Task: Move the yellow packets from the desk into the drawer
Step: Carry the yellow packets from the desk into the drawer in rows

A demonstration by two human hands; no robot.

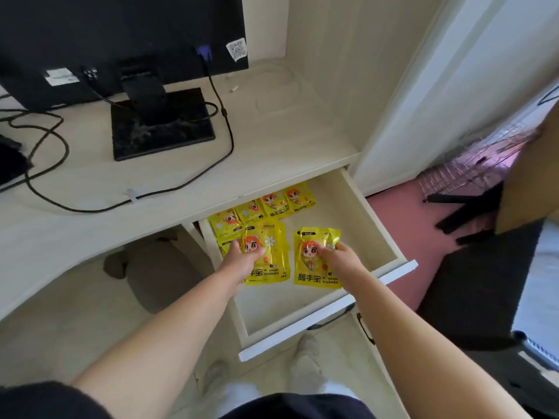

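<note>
The white drawer under the desk is pulled out. Several yellow hand-warmer packets lie at its back, partly under the desk edge. My left hand grips a yellow packet, which seems to be two stacked, over the drawer's left side. My right hand holds another yellow packet over the drawer's middle. Both packets sit low in the drawer; whether they touch its floor I cannot tell. No yellow packets are visible on the desk top.
A black monitor on a square stand with trailing cables occupies the desk. A white cupboard side stands right of the drawer. A cardboard box and dark objects lie on the pink floor at right.
</note>
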